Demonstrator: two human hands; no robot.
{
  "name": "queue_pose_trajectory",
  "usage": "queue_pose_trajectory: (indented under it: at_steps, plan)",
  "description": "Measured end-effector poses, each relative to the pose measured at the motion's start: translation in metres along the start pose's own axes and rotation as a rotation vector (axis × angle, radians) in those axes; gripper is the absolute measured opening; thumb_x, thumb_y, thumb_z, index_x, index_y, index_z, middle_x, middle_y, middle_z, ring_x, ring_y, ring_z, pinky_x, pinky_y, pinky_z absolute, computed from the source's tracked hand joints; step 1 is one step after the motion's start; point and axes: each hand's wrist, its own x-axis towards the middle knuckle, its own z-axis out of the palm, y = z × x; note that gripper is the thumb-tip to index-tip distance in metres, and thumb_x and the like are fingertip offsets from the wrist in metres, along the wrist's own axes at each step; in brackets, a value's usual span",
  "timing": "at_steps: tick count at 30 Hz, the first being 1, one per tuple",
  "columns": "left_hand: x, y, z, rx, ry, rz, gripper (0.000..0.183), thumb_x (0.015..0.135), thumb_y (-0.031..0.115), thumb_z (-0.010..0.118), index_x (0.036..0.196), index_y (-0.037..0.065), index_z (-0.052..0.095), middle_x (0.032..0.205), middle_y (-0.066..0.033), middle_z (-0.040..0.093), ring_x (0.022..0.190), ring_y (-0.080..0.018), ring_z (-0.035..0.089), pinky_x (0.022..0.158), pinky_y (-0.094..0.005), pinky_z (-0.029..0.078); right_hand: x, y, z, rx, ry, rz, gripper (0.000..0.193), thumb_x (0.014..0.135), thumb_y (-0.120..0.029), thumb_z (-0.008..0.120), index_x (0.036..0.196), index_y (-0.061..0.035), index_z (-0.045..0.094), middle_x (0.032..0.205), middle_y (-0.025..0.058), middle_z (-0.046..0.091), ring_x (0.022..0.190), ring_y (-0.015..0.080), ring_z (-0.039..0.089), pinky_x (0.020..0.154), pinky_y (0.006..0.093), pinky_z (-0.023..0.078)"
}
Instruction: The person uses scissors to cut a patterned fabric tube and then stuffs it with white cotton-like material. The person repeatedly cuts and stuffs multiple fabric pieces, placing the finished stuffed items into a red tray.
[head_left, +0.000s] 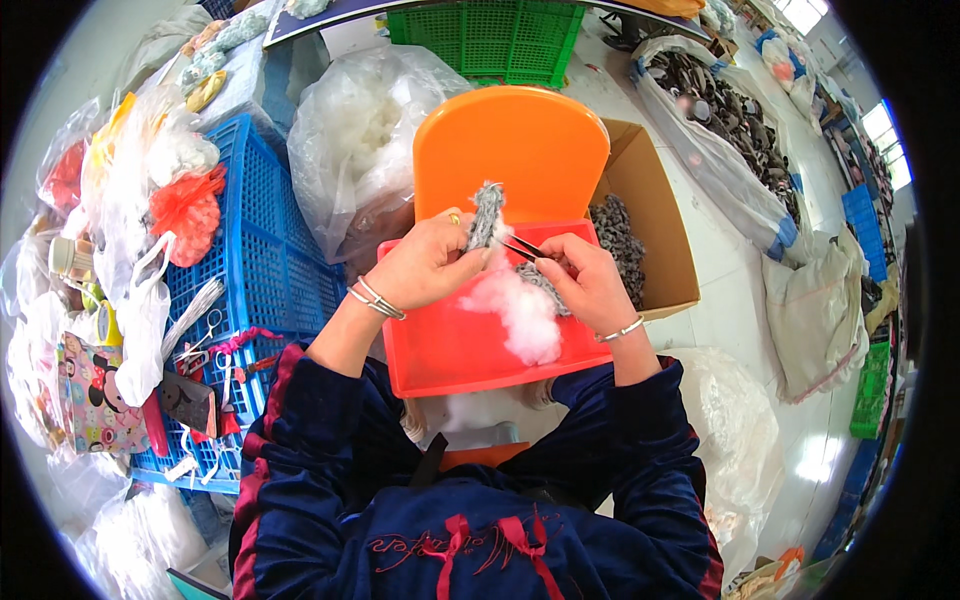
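Observation:
My left hand point(428, 262) is closed around a small grey fuzzy plush piece point(487, 210), which stands up between thumb and fingers. Black tweezers point(522, 246) are gripped in my right hand point(583, 278). Their tips point left to the side of the plush piece, where a bit of white fluff shows; whether they pinch it I cannot tell. Under both hands, a loose heap of white stuffing point(528, 325) lies in a red tray point(435, 365). Another grey fuzzy piece point(541, 279) rests in the tray, partly covered by my right hand and the stuffing.
An orange chair back point(512, 135) rises behind the tray. To its left stands a clear bag of stuffing point(365, 130); to its right, a cardboard box point(655, 220) holds grey fuzzy pieces. Blue crates point(290, 220) carry bags and scissors. A large sack point(690, 140) lies farther right.

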Motion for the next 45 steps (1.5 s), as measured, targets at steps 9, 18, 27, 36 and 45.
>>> queue_pose_trajectory:
  at_steps: [9,18,27,36,45]
  plan:
    - [-0.003,-0.005,0.0,-0.182,0.056,-0.061,0.02,0.089,0.016,0.06,0.079,-0.001,0.065,0.084,-0.0104,0.062,0.082,-0.0187,0.058,0.073,-0.0307,0.047,-0.003,0.007,-0.01,0.126,0.061,0.023,0.01,0.09,-0.007,0.061,0.088,0.0018,0.058,0.073,0.004,0.06,0.064,0.0084,0.054,0.059,0.0229,0.044]
    - [0.003,0.004,-0.006,-0.685,0.384,-0.425,0.028,0.095,0.025,0.061,0.094,-0.001,0.07,0.068,0.0008,0.058,0.054,-0.0055,0.046,0.052,-0.0201,0.036,-0.004,0.005,-0.013,0.044,0.06,0.034,0.008,0.088,-0.005,0.063,0.088,0.0012,0.058,0.072,0.0033,0.058,0.063,0.0073,0.052,0.057,0.0227,0.043]
    - [0.002,0.006,0.004,-0.602,0.262,-0.408,0.021,0.091,0.022,0.066,0.084,0.002,0.068,0.066,0.0005,0.058,0.057,-0.0066,0.048,0.054,-0.0216,0.039,-0.006,-0.009,-0.003,-0.011,0.028,-0.057,0.009,0.087,-0.005,0.065,0.087,0.0014,0.058,0.071,0.0066,0.057,0.06,0.0102,0.053,0.054,0.0247,0.042]
    - [0.001,0.009,0.008,-0.747,0.29,-0.412,0.019,0.09,0.018,0.066,0.086,0.0,0.069,0.066,-0.0001,0.06,0.057,-0.007,0.05,0.055,-0.022,0.041,-0.007,-0.012,0.0,-0.02,0.048,-0.082,0.008,0.086,-0.003,0.065,0.086,0.0009,0.058,0.069,0.0079,0.057,0.057,0.0114,0.052,0.052,0.0259,0.041]
    - [0.001,0.019,0.035,-0.677,0.264,-0.405,0.018,0.091,0.016,0.065,0.084,-0.001,0.07,0.064,0.0001,0.06,0.057,-0.0059,0.053,0.053,-0.0211,0.043,-0.01,-0.008,0.018,0.405,0.028,0.08,0.006,0.091,-0.003,0.061,0.088,0.001,0.057,0.075,-0.0004,0.057,0.068,0.003,0.05,0.058,0.021,0.042]
